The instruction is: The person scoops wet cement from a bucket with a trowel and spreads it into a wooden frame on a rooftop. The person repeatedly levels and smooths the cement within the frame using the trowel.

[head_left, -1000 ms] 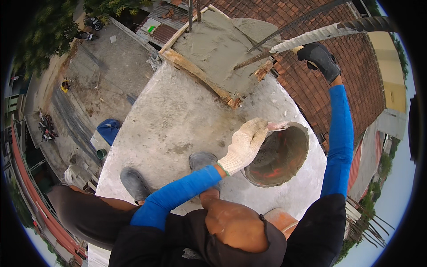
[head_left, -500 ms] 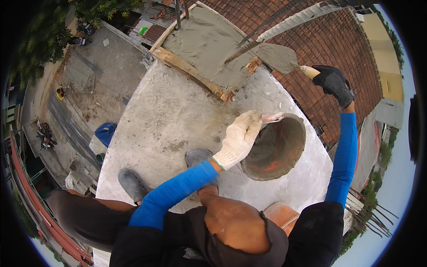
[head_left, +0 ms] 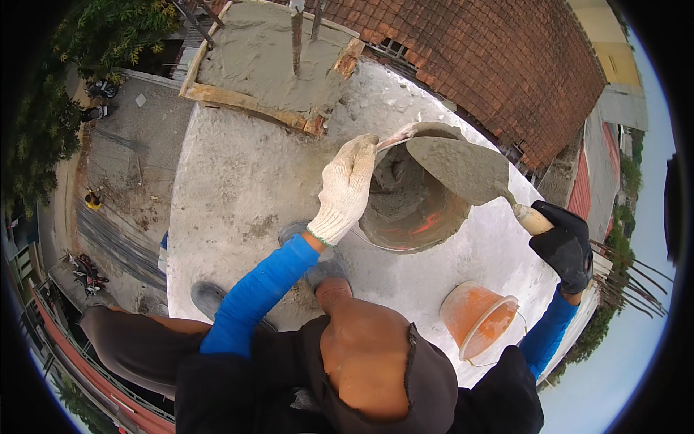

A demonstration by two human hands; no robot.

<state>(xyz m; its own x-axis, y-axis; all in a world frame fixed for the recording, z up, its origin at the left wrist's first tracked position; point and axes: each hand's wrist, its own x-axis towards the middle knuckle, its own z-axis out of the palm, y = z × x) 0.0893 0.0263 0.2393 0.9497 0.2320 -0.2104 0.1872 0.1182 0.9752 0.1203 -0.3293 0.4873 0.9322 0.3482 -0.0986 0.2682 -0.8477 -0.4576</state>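
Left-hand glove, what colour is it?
The left-hand glove is off-white, with a thin green edge at the wrist; it shows best in the head view.

Two hands [head_left: 345, 189], one trowel [head_left: 470, 172], two buckets [head_left: 436, 223], one wooden frame [head_left: 246, 103], two shoes [head_left: 210, 298].

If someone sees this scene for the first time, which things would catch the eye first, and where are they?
Probably the trowel in the black-gloved right hand, held over the mortar-smeared bucket that the left hand holds. At the upper left, a wooden frame holds grey mortar, with metal bars rising from it. An orange bucket stands out at the lower right.
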